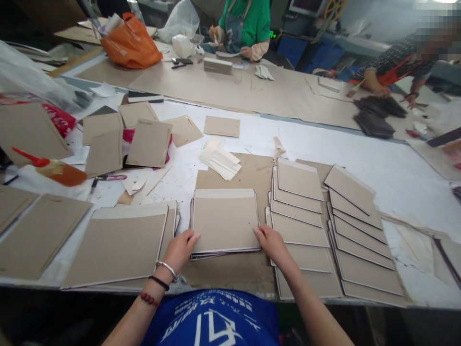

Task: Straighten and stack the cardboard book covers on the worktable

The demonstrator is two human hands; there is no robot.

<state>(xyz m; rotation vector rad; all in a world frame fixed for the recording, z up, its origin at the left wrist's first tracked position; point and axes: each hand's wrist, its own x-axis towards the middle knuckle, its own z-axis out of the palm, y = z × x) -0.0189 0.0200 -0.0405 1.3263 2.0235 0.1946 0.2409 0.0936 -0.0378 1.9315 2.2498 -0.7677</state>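
Observation:
A short stack of grey-beige cardboard panels (225, 218) with dark edges and a pale strip along the far side lies in front of me. My left hand (183, 246) pinches its left edge, thumb on top. At the right edge my right hand (270, 240) is closed in the same way, and the fingers beneath are hidden. Left of the stack are larger cardboard panels (118, 247) of the same look, close to my left wrist. To the right, one fanned row of panels (297, 206) lies beside my right hand, with a second fanned row (360, 240) beyond it.
A glue bottle (59, 170) with a red nozzle and a pink-handled cutter (111, 177) lie at left, near loose boards (149, 144). Pale paper strips (221, 161) sit past the stack. Across the table are an orange bag (131, 43) and two people, one handling dark pieces (378, 115).

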